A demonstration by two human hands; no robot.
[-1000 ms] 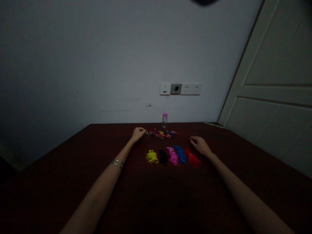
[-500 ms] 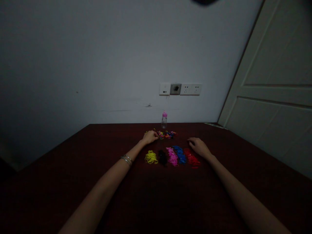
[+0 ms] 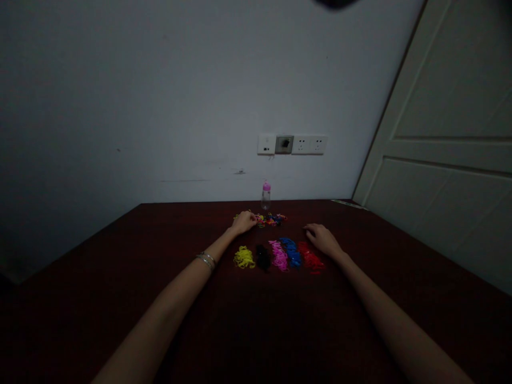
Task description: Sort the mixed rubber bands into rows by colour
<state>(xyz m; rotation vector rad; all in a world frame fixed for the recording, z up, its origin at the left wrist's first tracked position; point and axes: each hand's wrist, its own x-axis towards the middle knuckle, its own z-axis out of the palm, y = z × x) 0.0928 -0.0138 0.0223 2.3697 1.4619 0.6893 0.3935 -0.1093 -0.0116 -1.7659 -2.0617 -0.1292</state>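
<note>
At the left end of a mixed pile of coloured rubber bands (image 3: 272, 220), my left hand (image 3: 243, 222) has its fingertips drawn together; whatever they pinch is too small to make out. My right hand (image 3: 323, 239) lies open on the table, fingers loosely bent and holding nothing, just behind the red rubber bands (image 3: 310, 258). Left of the red ones, sorted heaps form a row: blue rubber bands (image 3: 291, 252), pink rubber bands (image 3: 279, 256), black rubber bands (image 3: 263, 257) and yellow rubber bands (image 3: 244, 257).
A clear bottle with a pink top (image 3: 266, 196) stands behind the mixed pile, close to the wall. The dark red-brown table (image 3: 248, 320) reaches back to that wall. Sockets and a switch (image 3: 292, 144) sit above it. A pale panelled door (image 3: 440, 144) rises at the right.
The whole view has shifted slightly, so everything appears a little further left. Both hands stay at nearly the same places on the table, and the heaps look unchanged.
</note>
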